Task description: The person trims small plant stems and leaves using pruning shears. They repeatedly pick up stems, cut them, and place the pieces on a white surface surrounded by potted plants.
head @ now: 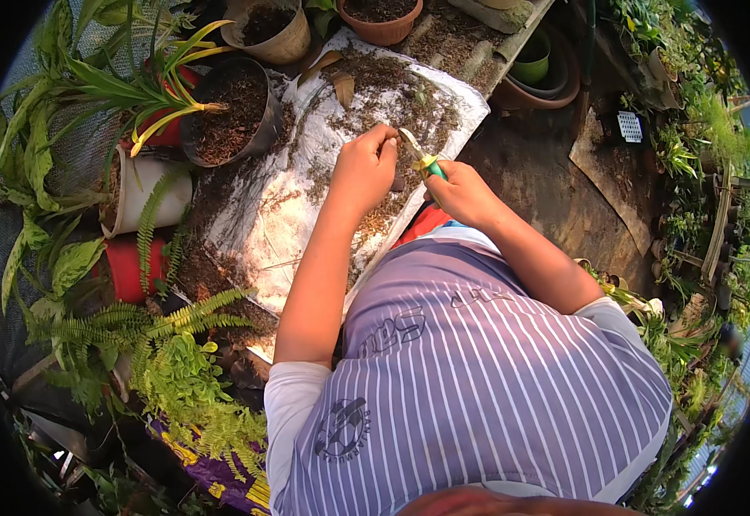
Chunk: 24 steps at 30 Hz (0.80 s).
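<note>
My right hand (462, 193) grips a pair of pruning shears (428, 161) by the green and yellow handle. Its metal blades point up and left, toward the fingertips of my left hand (368, 164). The left fingers are curled in and pinched together beside the blade tip; whether something small is between them is hidden. Beneath both hands lies a white sack (278, 238), strewn with dark soil and dry plant bits. A small dark brown piece (397, 184) shows just below my left palm.
Left of the sack stands a black pot (265, 122) of brown growing medium, with a yellow-green leafy plant (185, 106) lying over it. A white pot (155, 193) lies tipped beside a red pot (131, 267). Ferns (201, 316) crowd the lower left. A terracotta-coloured pot (381, 26) stands behind.
</note>
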Tool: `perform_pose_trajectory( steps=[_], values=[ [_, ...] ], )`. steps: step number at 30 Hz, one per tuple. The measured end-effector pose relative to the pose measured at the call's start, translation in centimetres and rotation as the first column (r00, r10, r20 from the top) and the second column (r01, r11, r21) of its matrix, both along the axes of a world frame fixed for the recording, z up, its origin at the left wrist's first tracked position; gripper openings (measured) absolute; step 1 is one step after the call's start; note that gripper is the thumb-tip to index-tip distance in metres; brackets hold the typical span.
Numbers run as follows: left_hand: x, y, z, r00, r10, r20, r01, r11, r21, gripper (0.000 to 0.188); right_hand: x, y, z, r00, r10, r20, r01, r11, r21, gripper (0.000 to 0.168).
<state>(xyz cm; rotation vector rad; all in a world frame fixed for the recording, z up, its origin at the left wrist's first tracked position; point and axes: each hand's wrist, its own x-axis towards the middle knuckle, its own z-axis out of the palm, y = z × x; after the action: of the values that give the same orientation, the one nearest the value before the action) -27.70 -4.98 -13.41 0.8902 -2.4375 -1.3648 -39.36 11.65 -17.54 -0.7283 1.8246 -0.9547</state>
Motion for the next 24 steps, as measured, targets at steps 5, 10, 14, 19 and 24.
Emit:
perform_pose_trajectory(
  steps=[5, 10, 14, 19, 24],
  values=[
    [-0.4, -0.6, 0.6, 0.999, 0.042, 0.008, -0.042, 0.998, -0.043, 0.019, -1.6, -1.3, 1.4, 0.998, 0.058, 0.005, -0.058, 0.998, 0.016, 0.026],
    [-1.9, -1.3, 1.1, 0.995, 0.096, 0.014, -0.096, 0.995, -0.007, 0.020, -4.5, -2.8, 1.6, 0.986, 0.152, 0.068, -0.154, 0.988, 0.033, 0.024],
    [-3.3, -1.7, 0.3, 0.985, 0.163, -0.057, -0.165, 0.985, -0.041, 0.021, -6.4, -4.3, 4.5, 0.985, 0.132, 0.109, -0.138, 0.989, 0.047, 0.015],
    [-5.9, -1.2, 1.5, 0.960, 0.259, -0.109, -0.257, 0.966, 0.032, 0.021, -9.4, -5.3, 3.4, 0.991, 0.129, -0.045, -0.132, 0.989, -0.074, 0.020],
    [-6.5, -1.0, 1.3, 0.944, 0.325, -0.055, -0.326, 0.945, -0.012, 0.019, -12.1, -7.2, 3.6, 0.922, 0.356, -0.155, -0.348, 0.934, 0.073, 0.027]
  ],
)
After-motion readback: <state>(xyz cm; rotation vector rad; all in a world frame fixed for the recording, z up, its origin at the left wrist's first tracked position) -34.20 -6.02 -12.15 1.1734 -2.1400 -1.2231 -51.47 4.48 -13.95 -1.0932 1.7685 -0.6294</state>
